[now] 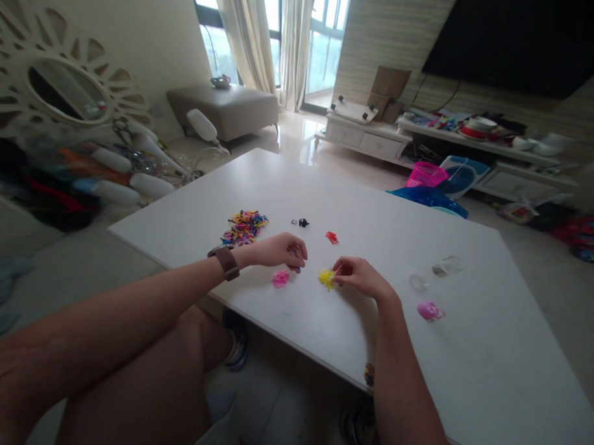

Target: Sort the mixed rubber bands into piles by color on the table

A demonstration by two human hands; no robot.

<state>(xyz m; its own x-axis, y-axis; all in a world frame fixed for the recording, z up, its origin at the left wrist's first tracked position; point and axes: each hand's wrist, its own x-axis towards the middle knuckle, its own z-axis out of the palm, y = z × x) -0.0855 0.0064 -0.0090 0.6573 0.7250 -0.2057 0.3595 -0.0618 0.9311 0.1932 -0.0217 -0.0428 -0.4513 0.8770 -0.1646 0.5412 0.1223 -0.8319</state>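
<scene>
Yellow strands (326, 279), thin and tangled, lie in a loose clump on the smooth white counter (298, 183) at the right hand (356, 275); can't tell if its grip has any. Left hand (289, 251) grips small bluish bits (298, 268), fingers curled in.

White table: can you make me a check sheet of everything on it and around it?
Surface: smooth white table.
Things: multicoloured pile of small thin pieces; smaller black pile, red pile, pink pile and yellow pile.
Clutter: clear see-through container, shiny pink rounded item, small yellow-and-dark item at the near edge.
Hands: bare left hand curled, a bit of blue at its fingertips, grip unclear; bare right hand with fingertips at the yellow pile.
Cables: thin dark cable below the black flat television.
Surroundings: bright pink mesh basket, beige padded bench.
</scene>
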